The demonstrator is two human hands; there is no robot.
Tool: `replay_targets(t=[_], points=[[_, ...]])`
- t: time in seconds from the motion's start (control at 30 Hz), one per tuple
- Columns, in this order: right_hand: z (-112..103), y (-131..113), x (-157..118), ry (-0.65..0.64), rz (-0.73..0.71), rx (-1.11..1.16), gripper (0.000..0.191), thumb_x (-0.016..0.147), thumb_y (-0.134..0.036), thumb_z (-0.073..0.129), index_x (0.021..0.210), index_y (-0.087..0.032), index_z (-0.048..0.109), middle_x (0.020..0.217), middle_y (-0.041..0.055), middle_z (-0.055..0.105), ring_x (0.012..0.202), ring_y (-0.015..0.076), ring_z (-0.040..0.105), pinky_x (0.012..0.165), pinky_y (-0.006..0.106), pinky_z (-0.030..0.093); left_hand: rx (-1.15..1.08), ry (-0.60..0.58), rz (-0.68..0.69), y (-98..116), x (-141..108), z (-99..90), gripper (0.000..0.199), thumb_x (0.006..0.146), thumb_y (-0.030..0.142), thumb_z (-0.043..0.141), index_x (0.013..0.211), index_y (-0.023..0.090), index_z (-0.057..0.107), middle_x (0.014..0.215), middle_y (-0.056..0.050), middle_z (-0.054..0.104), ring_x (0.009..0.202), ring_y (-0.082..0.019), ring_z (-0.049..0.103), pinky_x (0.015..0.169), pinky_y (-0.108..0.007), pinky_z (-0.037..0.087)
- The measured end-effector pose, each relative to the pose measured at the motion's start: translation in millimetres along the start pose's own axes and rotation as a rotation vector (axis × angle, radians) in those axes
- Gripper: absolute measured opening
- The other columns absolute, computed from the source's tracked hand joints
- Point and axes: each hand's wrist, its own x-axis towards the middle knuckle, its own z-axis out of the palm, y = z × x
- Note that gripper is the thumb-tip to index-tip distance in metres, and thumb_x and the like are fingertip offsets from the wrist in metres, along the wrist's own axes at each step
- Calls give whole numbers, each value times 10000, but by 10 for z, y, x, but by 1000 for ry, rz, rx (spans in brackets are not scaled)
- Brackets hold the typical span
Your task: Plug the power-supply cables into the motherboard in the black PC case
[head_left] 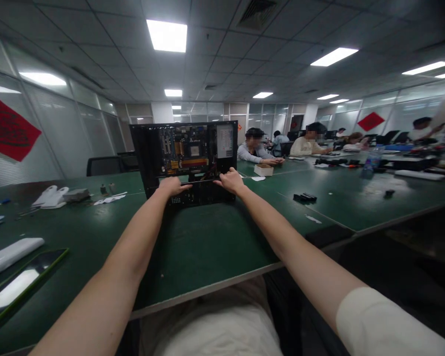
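A black computer case (141,153) stands upright on the green table (203,247), its open side facing me. Inside it a motherboard (185,148) shows, with orange and red slots and some wires below. My left hand (171,186) grips a bar across the lower part of the case, thumb pointing right. At the right end of the same bar, my right hand (230,181) has its fingers curled round the case frame, thumb pointing left. The fingertips of both hands are partly hidden behind the metal.
Left on the table are a phone (18,284), a white long object (13,257), white gloves (51,197) and a grey block (76,195). Rightward are a small box (263,170), black parts (304,198) and a bottle (373,160). Several people sit beyond.
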Motion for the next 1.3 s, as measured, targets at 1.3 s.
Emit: replay_targets(t=[1.3], points=[[-983,-529,-1337,201,-31,31,532,1025,-553,556,940,-89,802,860,191,798,773,255,678,931,390,319,-24,232,152,18,-2041,-262,678,786,792,688,992,157,804,990,-190,787,960,-407,725,717,-382,480]])
